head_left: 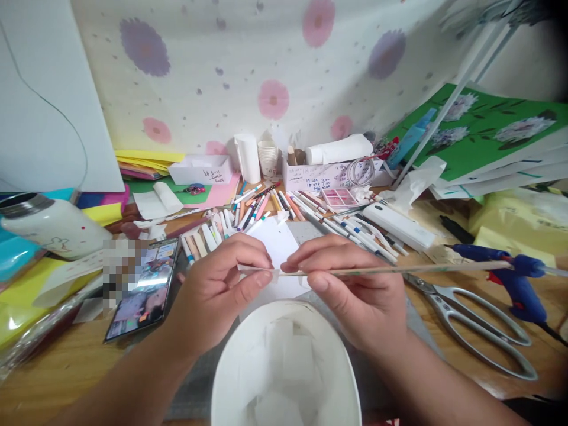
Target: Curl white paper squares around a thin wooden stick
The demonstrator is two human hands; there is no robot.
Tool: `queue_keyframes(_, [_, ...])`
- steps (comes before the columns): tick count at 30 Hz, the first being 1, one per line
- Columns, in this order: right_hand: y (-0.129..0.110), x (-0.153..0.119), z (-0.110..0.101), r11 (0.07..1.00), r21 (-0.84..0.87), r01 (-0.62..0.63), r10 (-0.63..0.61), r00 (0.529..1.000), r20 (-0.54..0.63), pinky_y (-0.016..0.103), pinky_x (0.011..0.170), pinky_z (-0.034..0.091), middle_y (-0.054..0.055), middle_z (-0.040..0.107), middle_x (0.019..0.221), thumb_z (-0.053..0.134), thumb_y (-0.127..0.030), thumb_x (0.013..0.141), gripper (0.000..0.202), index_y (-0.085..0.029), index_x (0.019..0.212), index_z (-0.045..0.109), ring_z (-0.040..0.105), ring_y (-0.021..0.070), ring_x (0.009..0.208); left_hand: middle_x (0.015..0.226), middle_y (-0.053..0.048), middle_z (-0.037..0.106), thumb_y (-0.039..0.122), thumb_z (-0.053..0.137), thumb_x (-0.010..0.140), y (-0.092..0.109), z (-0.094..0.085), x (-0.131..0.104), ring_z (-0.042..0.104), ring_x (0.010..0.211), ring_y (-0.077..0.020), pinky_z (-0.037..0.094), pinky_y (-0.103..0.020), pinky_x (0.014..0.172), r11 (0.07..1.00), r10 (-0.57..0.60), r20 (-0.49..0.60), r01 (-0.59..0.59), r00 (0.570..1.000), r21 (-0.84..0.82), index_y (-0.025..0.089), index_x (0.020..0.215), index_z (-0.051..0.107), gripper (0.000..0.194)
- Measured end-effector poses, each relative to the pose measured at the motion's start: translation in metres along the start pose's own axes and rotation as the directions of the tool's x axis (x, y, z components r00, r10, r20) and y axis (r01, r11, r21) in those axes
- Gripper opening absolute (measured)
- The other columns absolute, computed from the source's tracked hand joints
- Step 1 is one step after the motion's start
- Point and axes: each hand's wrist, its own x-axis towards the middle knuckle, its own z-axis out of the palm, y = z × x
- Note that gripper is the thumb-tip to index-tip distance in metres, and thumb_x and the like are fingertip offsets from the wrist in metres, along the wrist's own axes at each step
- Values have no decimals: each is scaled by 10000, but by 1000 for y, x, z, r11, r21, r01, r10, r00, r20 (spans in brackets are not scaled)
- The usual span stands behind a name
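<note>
Above a white bowl [288, 361] with paper pieces inside, my left hand [226, 284] pinches a small strip of thin white paper [255, 270] between thumb and fingers. My right hand [355, 284] is closed around a long thin stick [426, 269] that reaches far to the right. The left end of the stick meets the paper between my two hands. Behind the hands a sheet of white paper [277, 242] lies on a grey mat [412, 319].
A phone [148, 290] and a white bottle [57, 225] stand left. Many markers [252, 210] lie behind my hands. Large scissors [470, 319] and a blue glue gun [523, 290] are at right. Behind stand a paper cup stack [268, 158] and a labelled box [315, 176].
</note>
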Motion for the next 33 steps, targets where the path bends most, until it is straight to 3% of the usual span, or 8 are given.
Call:
queue_keyframes(6, [2, 0, 1, 999, 30, -14, 14, 1000, -12, 341, 800, 637, 49, 823, 878, 725, -142, 918, 115, -220, 964, 796, 772, 198, 861, 746, 32, 762, 120, 734, 846, 3, 0, -4, 700, 666, -133, 534, -199, 621, 994, -67, 7, 67, 998, 89, 248, 820, 741, 131])
queue_keyframes(16, [0, 0, 0, 1000, 12, -5, 5, 1000, -13, 339, 792, 642, 41, 825, 870, 710, -151, 937, 115, -228, 971, 789, 772, 191, 847, 776, 42, 784, 84, 710, 840, 2, -3, -5, 710, 682, -119, 538, -181, 622, 990, -10, -46, 16, 999, 140, 262, 841, 774, 189])
queue_keyframes(22, [0, 1, 2, 999, 31, 6, -6, 1000, 5, 307, 797, 637, 42, 817, 869, 709, -134, 935, 118, -213, 977, 786, 769, 173, 855, 764, 52, 771, 63, 704, 834, 3, 0, -4, 702, 687, -110, 538, -175, 641, 997, -56, -45, 58, 997, 58, 270, 829, 769, 217])
queue_keyframes(28, [0, 1, 4, 1000, 2, 15, -15, 1000, 6, 351, 770, 650, 33, 818, 865, 699, -174, 950, 112, -249, 976, 778, 776, 196, 831, 778, 7, 765, 122, 739, 848, -4, -3, -9, 687, 712, -159, 538, -249, 656, 989, -142, -42, 141, 989, -41, 252, 842, 788, 138])
queue_keyframes(33, [-1, 2, 4, 999, 21, 39, -40, 999, 9, 338, 781, 647, 42, 823, 857, 697, -138, 943, 129, -221, 995, 780, 773, 191, 835, 763, 2, 748, 171, 781, 846, -7, -1, -9, 663, 712, -156, 554, -263, 689, 926, -253, -11, 239, 967, -292, 258, 816, 798, 94])
